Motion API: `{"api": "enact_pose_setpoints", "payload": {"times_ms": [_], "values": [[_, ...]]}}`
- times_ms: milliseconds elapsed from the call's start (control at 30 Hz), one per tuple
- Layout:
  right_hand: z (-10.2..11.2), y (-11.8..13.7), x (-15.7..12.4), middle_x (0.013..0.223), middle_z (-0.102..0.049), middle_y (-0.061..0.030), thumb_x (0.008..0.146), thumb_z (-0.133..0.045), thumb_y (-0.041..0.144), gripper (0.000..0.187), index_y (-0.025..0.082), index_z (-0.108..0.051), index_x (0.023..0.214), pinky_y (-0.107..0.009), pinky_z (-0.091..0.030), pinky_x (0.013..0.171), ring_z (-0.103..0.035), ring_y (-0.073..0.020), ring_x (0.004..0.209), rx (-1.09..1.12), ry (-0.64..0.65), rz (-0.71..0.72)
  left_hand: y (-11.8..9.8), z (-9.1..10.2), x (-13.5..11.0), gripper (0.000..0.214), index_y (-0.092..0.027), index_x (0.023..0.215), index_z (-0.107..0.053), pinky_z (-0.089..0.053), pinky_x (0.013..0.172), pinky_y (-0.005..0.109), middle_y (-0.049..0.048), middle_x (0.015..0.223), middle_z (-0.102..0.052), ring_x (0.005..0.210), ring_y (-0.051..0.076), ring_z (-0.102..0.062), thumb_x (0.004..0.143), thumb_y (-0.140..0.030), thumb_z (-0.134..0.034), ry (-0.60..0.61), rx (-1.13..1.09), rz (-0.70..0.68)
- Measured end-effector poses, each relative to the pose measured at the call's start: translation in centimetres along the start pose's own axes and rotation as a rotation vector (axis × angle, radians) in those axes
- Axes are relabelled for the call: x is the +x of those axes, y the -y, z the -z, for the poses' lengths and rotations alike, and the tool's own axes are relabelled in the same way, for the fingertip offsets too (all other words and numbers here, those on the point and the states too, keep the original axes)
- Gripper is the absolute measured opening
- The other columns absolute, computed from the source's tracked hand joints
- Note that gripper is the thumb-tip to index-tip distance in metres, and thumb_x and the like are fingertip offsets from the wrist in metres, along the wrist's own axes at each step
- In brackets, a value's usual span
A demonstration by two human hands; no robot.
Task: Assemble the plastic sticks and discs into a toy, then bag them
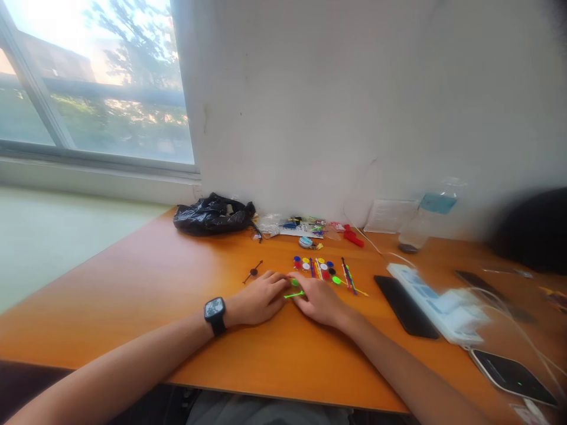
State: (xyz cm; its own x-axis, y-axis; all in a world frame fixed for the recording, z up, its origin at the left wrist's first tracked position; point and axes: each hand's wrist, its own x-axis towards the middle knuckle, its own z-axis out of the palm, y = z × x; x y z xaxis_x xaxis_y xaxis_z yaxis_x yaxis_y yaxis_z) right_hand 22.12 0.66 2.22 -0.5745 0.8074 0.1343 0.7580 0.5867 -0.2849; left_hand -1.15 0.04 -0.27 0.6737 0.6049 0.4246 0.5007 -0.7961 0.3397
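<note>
My left hand, with a dark watch on its wrist, is curled over the table, its fingertips meeting those of my right hand. A small green disc shows between the two sets of fingers. Just below it, a bright green arrow-shaped spinner pointer lies against the thumb and fingers of my right hand, which appear closed on it. What my left fingertips grip is hidden. An assembled black spinner, a pointer on a disc, rests left of my hands. Behind my right hand are several coloured discs and loose pointers.
A black plastic bag and clear packets of small parts sit by the wall. A round tin is nearer. At right are a bottle, a power strip, a black phone and a charging phone with cables.
</note>
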Motion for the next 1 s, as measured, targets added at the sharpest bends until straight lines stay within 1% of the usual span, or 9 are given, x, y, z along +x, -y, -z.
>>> {"api": "enact_pose_setpoints", "payload": {"times_ms": [33, 100, 167, 233, 400, 600, 733, 867, 1000], "values": [[0.00, -0.06, 0.01, 0.111, -0.078, -0.0122, 0.097, -0.055, 0.026, 0.048, 0.020, -0.053, 0.144, -0.031, -0.040, 0.074, -0.071, -0.0285, 0.096, -0.027, -0.018, -0.021, -0.02, 0.01, 0.00, 0.022, -0.024, 0.124, -0.059, -0.050, 0.097, 0.040, 0.0106, 0.122, -0.064, 0.108, 0.027, -0.060, 0.103, -0.025, -0.051, -0.005, 0.006, 0.005], [0.10, -0.22, 0.01, 0.109, -0.077, -0.0129, 0.100, -0.054, 0.029, 0.040, 0.020, -0.056, 0.138, -0.031, -0.038, 0.074, -0.071, -0.0282, 0.096, -0.057, -0.038, -0.056, -0.08, 0.05, 0.01, 0.021, -0.022, 0.122, -0.059, -0.050, 0.096, 0.039, 0.0112, 0.120, -0.064, 0.107, 0.027, -0.060, 0.104, -0.027, -0.051, -0.010, 0.018, 0.010], [0.27, -0.41, 0.01, 0.103, -0.076, -0.0111, 0.102, -0.053, 0.030, 0.026, 0.021, -0.061, 0.125, -0.030, -0.036, 0.072, -0.070, -0.0259, 0.092, -0.048, -0.023, -0.070, -0.13, 0.10, 0.03, 0.022, -0.022, 0.124, -0.058, -0.050, 0.096, 0.039, 0.0115, 0.122, -0.064, 0.108, 0.027, -0.060, 0.103, -0.027, -0.052, -0.010, 0.021, 0.005], [0.41, -0.59, 0.02, 0.097, -0.075, -0.0087, 0.103, -0.052, 0.030, 0.016, 0.022, -0.063, 0.113, -0.028, -0.033, 0.069, -0.068, -0.0233, 0.087, -0.028, 0.001, -0.064, -0.15, 0.14, 0.06, 0.023, -0.022, 0.125, -0.057, -0.050, 0.097, 0.039, 0.0114, 0.124, -0.064, 0.109, 0.026, -0.060, 0.103, -0.026, -0.052, -0.010, 0.018, -0.007], [0.53, -0.71, -0.03, 0.086, -0.071, -0.0053, 0.100, -0.056, 0.029, 0.008, 0.022, -0.059, 0.101, -0.028, -0.026, 0.063, -0.062, -0.0196, 0.074, -0.019, 0.023, -0.034, -0.01, 0.01, 0.06, 0.020, -0.022, 0.122, -0.058, -0.050, 0.096, 0.039, 0.0118, 0.124, -0.064, 0.110, 0.027, -0.060, 0.104, -0.028, -0.050, -0.018, 0.019, 0.001], [0.69, -0.23, -0.24, 0.088, -0.071, -0.0042, 0.093, -0.065, 0.031, 0.012, 0.021, -0.059, 0.097, -0.027, -0.029, 0.063, -0.061, -0.0191, 0.076, 0.049, 0.049, 0.036, -0.20, 0.29, 0.07, 0.022, -0.022, 0.118, -0.059, -0.050, 0.092, 0.038, 0.0111, 0.119, -0.065, 0.105, 0.026, -0.060, 0.105, -0.039, -0.054, 0.000, 0.005, -0.016], [0.52, -0.15, -0.12, 0.089, -0.071, -0.0031, 0.091, -0.065, 0.029, 0.011, 0.021, -0.059, 0.096, -0.026, -0.031, 0.064, -0.061, -0.0184, 0.076, 0.112, 0.052, 0.101, -0.69, 0.75, 0.34, 0.022, -0.023, 0.118, -0.062, -0.048, 0.092, 0.037, 0.0096, 0.113, -0.067, 0.102, 0.025, -0.061, 0.106, -0.039, -0.052, 0.022, -0.020, -0.055], [0.26, -0.13, 0.01, 0.084, -0.069, -0.0016, 0.090, -0.066, 0.027, 0.010, 0.021, -0.059, 0.092, -0.026, -0.032, 0.064, -0.060, -0.0174, 0.073, 0.122, 0.013, 0.142, -0.76, 0.65, 0.55, 0.015, -0.022, 0.105, -0.061, -0.047, 0.084, 0.035, 0.0076, 0.102, -0.068, 0.093, 0.023, -0.062, 0.104, -0.035, -0.053, 0.008, -0.021, -0.038], [0.11, 0.07, -0.07, 0.081, -0.067, -0.0001, 0.091, -0.066, 0.029, 0.011, 0.021, -0.060, 0.091, -0.025, -0.032, 0.064, -0.060, -0.0159, 0.072, 0.149, -0.020, 0.181, -0.70, 0.62, 0.65, 0.019, -0.021, 0.094, -0.059, -0.044, 0.075, 0.033, 0.0064, 0.093, -0.067, 0.084, 0.022, -0.060, 0.105, -0.036, -0.052, -0.006, -0.005, 0.002]]}}
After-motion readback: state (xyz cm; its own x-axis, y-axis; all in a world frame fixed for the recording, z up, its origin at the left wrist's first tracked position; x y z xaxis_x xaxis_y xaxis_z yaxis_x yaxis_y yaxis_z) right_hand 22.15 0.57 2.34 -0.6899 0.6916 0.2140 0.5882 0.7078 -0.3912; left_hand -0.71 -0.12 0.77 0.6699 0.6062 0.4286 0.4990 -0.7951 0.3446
